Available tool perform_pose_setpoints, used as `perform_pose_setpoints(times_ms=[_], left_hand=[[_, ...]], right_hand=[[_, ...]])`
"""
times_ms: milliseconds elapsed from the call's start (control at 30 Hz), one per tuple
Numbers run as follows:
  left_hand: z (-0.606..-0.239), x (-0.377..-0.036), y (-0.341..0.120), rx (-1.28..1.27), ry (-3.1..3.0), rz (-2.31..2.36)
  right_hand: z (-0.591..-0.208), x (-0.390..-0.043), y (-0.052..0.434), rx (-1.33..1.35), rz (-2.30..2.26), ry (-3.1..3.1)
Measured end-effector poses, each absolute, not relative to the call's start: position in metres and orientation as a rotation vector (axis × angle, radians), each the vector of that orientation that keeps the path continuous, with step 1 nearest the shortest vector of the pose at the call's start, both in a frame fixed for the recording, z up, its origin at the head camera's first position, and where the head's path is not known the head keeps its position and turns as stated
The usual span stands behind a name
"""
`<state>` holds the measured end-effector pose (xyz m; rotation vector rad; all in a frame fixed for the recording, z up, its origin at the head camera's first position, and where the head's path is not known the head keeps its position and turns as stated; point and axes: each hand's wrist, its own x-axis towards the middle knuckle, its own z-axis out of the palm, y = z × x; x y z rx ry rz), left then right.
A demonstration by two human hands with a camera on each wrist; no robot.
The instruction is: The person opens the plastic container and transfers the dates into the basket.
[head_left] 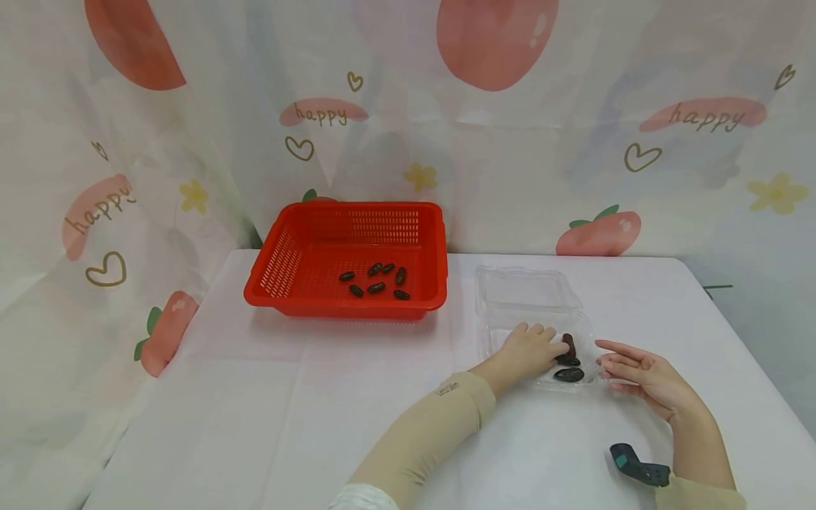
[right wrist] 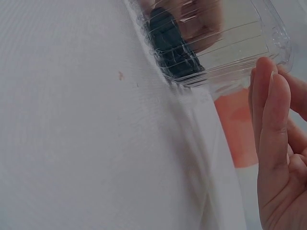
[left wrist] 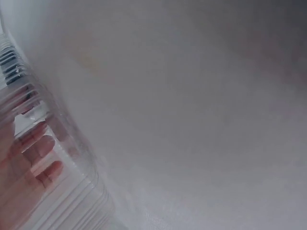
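Note:
In the head view, my left hand (head_left: 525,352) reaches down into a clear plastic clamshell box (head_left: 542,308) whose lid lies back. Its thumb is close to a dark brown, date-like fruit (head_left: 569,345); another black one (head_left: 569,375) lies nearer the box's front wall. Through the clear wall in the left wrist view, the fingers (left wrist: 45,175) appear spread with nothing visible between them. My right hand (head_left: 650,382) is at the box's right edge, its fingers fairly straight and touching the rim. The right wrist view shows a dark fruit (right wrist: 172,45) behind the ribbed wall.
A red perforated plastic basket (head_left: 347,309) stands at the back left with several dark date-like fruits (head_left: 376,287) on its floor. A small black device (head_left: 639,467) is beside my right wrist. White cloth covers the table (head_left: 223,425), and a patterned curtain (head_left: 510,170) hangs behind.

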<state>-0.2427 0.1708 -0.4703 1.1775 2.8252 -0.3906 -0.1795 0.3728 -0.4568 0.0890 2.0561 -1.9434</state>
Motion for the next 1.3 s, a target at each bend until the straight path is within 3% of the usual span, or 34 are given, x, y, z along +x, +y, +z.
perform_pose_setpoints(times_ms=[833, 1300], left_hand=[[-0.467, -0.245, 0.169, 1.175, 2.844, -0.436], [-0.446, -0.253, 0.146, 1.363, 2.927, -0.507]], right_hand=[[-0.455, -0.179, 0.373, 0.093, -1.935, 2.051], [-0.457, -0.179, 0.374, 0.085, -1.955, 2.032]])
